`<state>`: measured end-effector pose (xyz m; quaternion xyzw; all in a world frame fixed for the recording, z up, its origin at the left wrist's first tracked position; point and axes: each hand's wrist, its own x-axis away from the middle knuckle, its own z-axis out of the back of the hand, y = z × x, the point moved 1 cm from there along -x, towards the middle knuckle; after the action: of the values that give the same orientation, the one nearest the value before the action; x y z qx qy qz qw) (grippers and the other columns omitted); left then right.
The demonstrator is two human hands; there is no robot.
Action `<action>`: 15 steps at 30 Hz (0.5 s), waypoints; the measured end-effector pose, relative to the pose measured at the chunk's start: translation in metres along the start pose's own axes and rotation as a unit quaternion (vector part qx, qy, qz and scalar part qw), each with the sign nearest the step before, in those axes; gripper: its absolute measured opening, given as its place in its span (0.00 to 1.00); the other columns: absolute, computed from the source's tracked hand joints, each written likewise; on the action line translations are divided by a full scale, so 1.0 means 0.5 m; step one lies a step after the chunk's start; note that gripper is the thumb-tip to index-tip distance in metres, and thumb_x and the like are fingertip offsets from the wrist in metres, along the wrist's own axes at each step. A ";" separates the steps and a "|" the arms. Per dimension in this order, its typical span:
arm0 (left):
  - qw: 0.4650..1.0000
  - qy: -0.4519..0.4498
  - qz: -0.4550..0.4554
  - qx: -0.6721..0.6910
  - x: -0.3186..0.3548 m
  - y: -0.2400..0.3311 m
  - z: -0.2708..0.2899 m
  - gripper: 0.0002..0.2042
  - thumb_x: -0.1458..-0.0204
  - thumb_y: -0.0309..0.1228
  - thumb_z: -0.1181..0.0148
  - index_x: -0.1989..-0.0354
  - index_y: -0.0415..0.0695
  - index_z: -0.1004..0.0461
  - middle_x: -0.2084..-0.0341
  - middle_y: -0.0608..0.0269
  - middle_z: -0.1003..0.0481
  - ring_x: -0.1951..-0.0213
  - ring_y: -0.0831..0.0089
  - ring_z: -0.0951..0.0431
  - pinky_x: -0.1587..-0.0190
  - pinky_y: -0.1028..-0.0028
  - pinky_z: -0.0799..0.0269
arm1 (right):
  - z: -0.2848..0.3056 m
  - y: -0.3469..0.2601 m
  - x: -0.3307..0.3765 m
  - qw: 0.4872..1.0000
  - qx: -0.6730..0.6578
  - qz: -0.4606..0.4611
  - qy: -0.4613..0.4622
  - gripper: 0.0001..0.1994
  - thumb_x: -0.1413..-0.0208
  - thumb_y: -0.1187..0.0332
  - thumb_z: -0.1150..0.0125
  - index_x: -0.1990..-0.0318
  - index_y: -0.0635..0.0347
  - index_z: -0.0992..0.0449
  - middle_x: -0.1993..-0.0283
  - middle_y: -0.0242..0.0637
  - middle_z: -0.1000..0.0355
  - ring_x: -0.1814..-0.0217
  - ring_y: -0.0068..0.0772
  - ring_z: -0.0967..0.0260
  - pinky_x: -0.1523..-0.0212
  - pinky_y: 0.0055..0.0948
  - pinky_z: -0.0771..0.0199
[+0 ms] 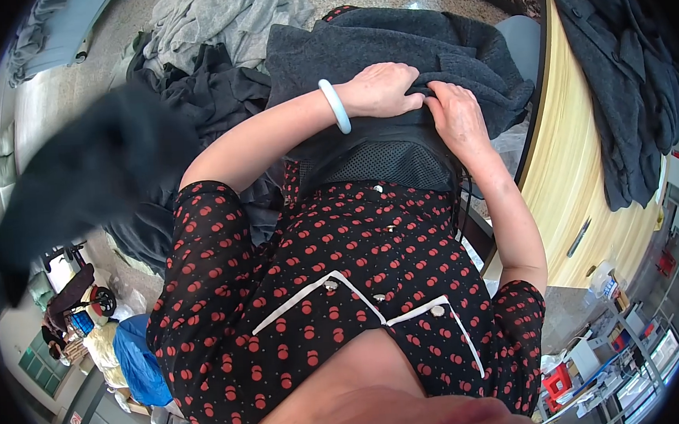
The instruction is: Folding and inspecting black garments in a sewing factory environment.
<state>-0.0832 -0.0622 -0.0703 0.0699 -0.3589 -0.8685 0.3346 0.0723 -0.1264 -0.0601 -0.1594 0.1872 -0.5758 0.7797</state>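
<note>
A dark grey knitted garment lies bunched across my lap. My left hand, below a pale bangle on the wrist, has its fingers curled and closed on the garment's near edge. Just to its right, my right hand pinches the same fabric between thumb and fingertips. The two hands nearly meet, and the fabric folds between them. What lies under the fingers is hidden. Beneath the garment, a black mesh cloth covers my waist.
A wooden table on the right bears another dark garment and a small slim tool. Light grey garments and dark ones are heaped beyond my left arm. A blurred dark cloth hangs at the left.
</note>
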 end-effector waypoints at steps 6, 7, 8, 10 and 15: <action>0.999 0.015 -0.020 -0.046 0.009 0.018 -0.002 0.14 0.55 0.34 0.47 0.71 0.33 0.34 0.71 0.46 0.31 0.65 0.51 0.29 0.62 0.61 0.33 | -0.004 0.001 0.006 0.998 0.053 0.022 0.001 0.10 0.53 0.73 0.45 0.63 0.66 0.31 0.69 0.43 0.31 0.64 0.41 0.33 0.58 0.35 0.36; 0.999 0.017 -0.021 -0.045 0.010 0.015 -0.002 0.14 0.55 0.34 0.47 0.71 0.33 0.34 0.71 0.46 0.31 0.65 0.51 0.29 0.62 0.61 0.33 | -0.005 0.000 0.006 0.998 0.062 0.031 0.009 0.09 0.53 0.73 0.45 0.63 0.66 0.31 0.70 0.43 0.32 0.65 0.41 0.34 0.59 0.35 0.36; 0.998 0.013 -0.027 -0.046 0.010 0.011 -0.002 0.14 0.55 0.34 0.47 0.71 0.33 0.35 0.71 0.46 0.31 0.65 0.51 0.29 0.62 0.61 0.33 | -0.005 0.000 0.006 0.997 0.063 0.031 0.009 0.09 0.53 0.73 0.45 0.63 0.66 0.31 0.70 0.43 0.32 0.65 0.41 0.34 0.59 0.35 0.36; 0.998 0.009 -0.034 -0.046 0.010 0.007 -0.005 0.13 0.55 0.33 0.47 0.71 0.33 0.35 0.71 0.46 0.31 0.65 0.52 0.29 0.62 0.61 0.33 | -0.004 0.000 0.005 0.998 0.050 0.036 0.016 0.09 0.53 0.73 0.45 0.63 0.66 0.31 0.70 0.43 0.31 0.65 0.41 0.34 0.59 0.35 0.36; 0.999 0.028 -0.023 -0.029 0.010 0.007 -0.012 0.11 0.55 0.30 0.50 0.72 0.32 0.36 0.71 0.44 0.31 0.67 0.51 0.28 0.63 0.60 0.32 | -0.005 0.004 0.003 0.998 0.045 0.035 0.008 0.09 0.52 0.73 0.46 0.63 0.66 0.31 0.69 0.43 0.31 0.64 0.42 0.34 0.58 0.35 0.36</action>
<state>-0.0830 -0.0706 -0.0720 0.0927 -0.3226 -0.8836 0.3264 0.0733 -0.1274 -0.0633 -0.1127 0.1729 -0.5571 0.8044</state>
